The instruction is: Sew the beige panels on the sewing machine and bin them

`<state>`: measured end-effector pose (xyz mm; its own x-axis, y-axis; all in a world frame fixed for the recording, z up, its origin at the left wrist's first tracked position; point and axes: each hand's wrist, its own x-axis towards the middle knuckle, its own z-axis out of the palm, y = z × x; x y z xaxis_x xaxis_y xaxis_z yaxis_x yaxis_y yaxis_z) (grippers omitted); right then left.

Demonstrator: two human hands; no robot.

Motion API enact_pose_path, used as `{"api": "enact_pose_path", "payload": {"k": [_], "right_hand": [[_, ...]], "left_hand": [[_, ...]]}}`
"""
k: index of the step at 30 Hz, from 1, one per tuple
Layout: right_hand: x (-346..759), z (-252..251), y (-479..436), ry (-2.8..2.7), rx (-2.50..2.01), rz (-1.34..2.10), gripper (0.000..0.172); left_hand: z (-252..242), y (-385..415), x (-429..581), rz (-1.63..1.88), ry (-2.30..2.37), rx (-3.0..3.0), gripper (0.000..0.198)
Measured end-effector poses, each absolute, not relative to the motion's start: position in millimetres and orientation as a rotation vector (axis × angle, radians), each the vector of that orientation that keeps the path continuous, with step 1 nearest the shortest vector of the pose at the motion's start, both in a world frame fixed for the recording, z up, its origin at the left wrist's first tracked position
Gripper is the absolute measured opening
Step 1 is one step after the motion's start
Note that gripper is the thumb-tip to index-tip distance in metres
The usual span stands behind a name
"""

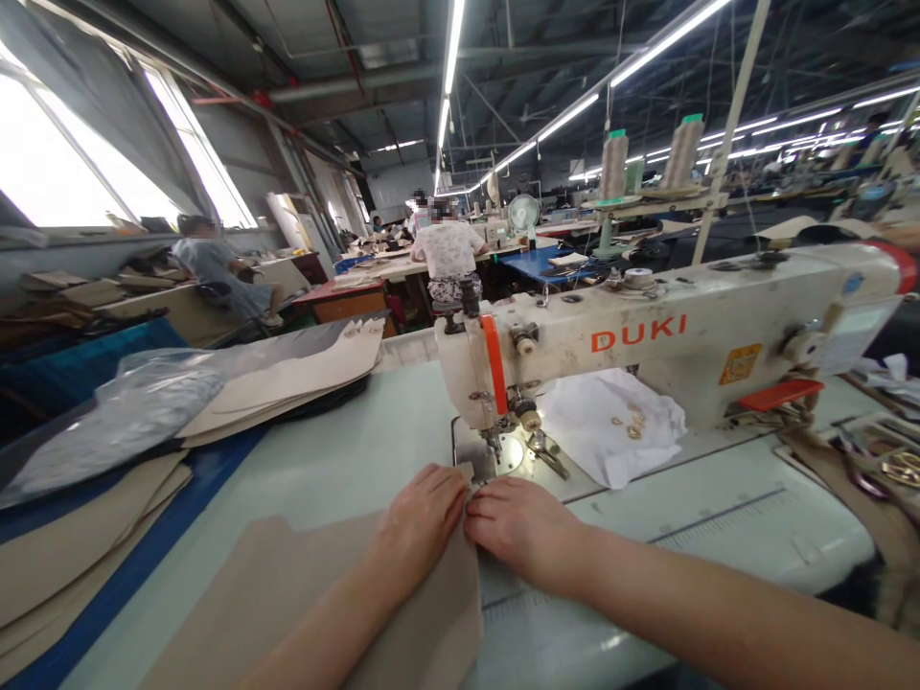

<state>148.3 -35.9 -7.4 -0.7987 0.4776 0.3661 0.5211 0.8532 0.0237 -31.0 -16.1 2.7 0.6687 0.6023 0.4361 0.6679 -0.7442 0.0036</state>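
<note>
A large beige fabric panel lies on the pale green sewing table, its narrow tip reaching the needle plate of the white sewing machine. My left hand rests on the panel near that tip, fingers bent and pressed down on it. Against the panel's right edge, my right hand has its fingers curled and pinched together, close beside the left fingertips. Both hands are just in front of the presser foot. What lies under the fingertips is mostly hidden.
White cloth with small metal rings sits under the machine arm. Stacked beige panels and a clear plastic bag are on the left. Scissors lie at the right. Thread cones stand behind; other people sit further back.
</note>
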Motion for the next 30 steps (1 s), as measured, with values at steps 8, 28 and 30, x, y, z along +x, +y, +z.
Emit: {"api": "enact_pose_path", "payload": {"k": [8,28,30], "right_hand": [[148.7,-11.0,-35.0,-2.666,-0.751,-0.162,0.012],[149.3,-4.5,-37.6,-2.646,-0.797,-0.059,0.013],[149.3,-4.0,-37.3,-2.628,-0.829,-0.072,0.014]], "left_hand": [[0.7,-15.0,-31.3,-0.684,-1.053,-2.747,0.023],[3.2,-16.4,-28.5,-0.720,-1.133,-2.775,0.019],[3.6,-16.6,-28.5,-0.704,-1.141,-2.781,0.018]]}}
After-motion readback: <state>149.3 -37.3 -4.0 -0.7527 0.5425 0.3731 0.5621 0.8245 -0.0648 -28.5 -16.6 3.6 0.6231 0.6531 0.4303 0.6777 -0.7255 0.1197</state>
